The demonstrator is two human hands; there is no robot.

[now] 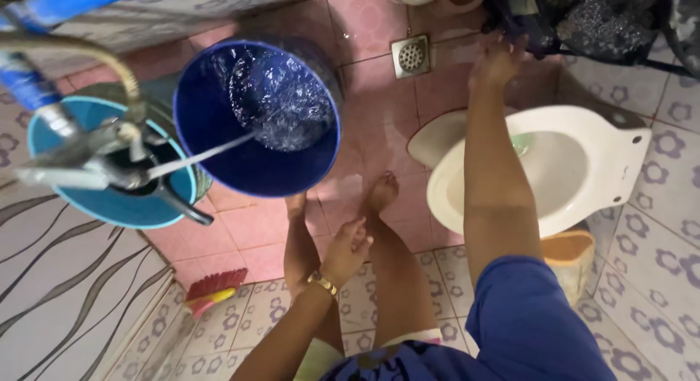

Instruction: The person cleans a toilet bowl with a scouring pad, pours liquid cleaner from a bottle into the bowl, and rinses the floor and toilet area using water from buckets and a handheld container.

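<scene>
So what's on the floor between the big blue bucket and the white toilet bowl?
In the head view, between the blue bucket and the toilet bowl lies wet pink floor tile, with a square metal drain toward the far wall.

**One arm stretched out, one hanging loose**

The person's right arm reaches straight out ahead, elbow nearly locked, a blue sleeve covering the upper arm. The right hand is at full stretch, fingers spread and pointing away; it is blurred, so what it touches cannot be told. The left arm hangs lower, bent in front of the bare legs. The left hand is loosely curled, fingers half folded, holding nothing, with a gold bracelet at the wrist.
</scene>
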